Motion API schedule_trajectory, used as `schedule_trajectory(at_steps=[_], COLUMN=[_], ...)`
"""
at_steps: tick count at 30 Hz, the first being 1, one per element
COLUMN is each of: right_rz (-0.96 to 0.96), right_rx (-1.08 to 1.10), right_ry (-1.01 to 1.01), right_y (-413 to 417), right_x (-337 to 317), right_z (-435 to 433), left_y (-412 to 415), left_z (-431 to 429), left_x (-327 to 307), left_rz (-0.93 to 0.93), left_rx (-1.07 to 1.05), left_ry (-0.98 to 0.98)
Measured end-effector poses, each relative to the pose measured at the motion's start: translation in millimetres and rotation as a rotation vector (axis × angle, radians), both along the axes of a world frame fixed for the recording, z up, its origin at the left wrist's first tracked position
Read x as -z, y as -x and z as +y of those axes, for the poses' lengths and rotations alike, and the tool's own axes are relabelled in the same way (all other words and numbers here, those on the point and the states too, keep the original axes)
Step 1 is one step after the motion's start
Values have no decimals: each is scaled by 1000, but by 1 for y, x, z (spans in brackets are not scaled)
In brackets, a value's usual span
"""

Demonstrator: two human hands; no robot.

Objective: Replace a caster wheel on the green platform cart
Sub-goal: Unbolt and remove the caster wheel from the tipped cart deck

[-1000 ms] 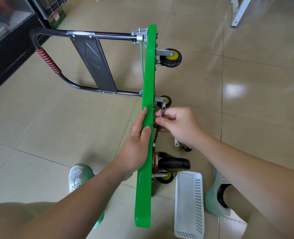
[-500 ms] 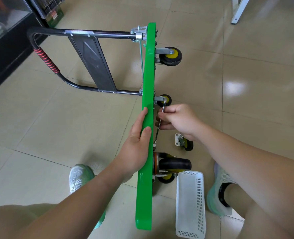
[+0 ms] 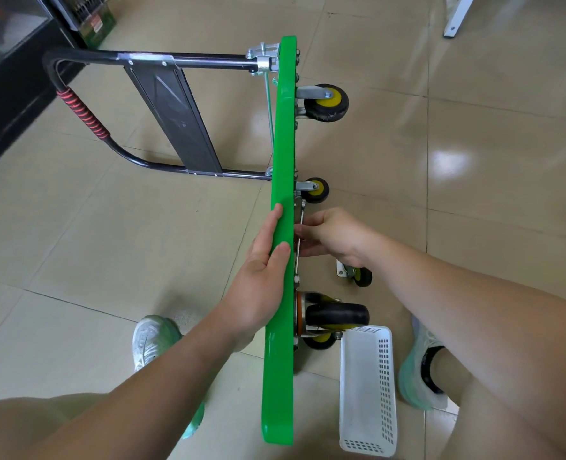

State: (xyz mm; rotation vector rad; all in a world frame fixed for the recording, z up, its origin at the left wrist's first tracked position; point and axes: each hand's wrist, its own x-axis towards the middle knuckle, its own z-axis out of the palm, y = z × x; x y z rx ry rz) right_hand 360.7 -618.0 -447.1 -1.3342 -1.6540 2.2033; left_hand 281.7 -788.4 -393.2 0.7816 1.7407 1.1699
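White perforated basket [image 3: 385, 393] on beige tiled floor [image 3: 109, 227] (glossy), black cabinet [image 3: 6, 104] far left

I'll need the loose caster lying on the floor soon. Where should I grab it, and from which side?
Probably by its black wheel, from above on the side away from the green cart: the loose caster lies tipped over, mounting plate toward the cart, wheel pointing outward and unobstructed.

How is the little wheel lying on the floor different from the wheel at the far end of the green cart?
The loose wheel lies on the floor, joined to nothing; the far wheel is fixed to the green cart and hangs in the air. The loose wheel looks smaller. Both have black tyres and yellow middles.
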Motion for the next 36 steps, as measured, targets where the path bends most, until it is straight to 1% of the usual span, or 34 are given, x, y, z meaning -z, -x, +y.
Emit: schedule_trajectory(at_steps=[3, 5, 8, 10, 18, 36], right_rz=[-16, -20, -21, -24, -70, -85], right_rx=[-5, 10, 24, 35, 34, -11], right_ry=[-8, -10, -10, -9, -39, -167], right_y=[2, 2, 2, 3, 6, 6], right_x=[0, 0, 1, 0, -4, -9], right_z=[-2, -3, -5, -6, -9, -11], left_y=[0, -1, -2, -2, 3, 5], left_z=[1, 0, -1, 0, 0, 2], left_x=[-3, -1, 3, 5, 9, 13], left_rz=[-51, -47, 70, 110, 109, 76], left_rx=[-2, 4, 33, 33, 38, 52], left_ry=[2, -2, 8, 13, 7, -8])
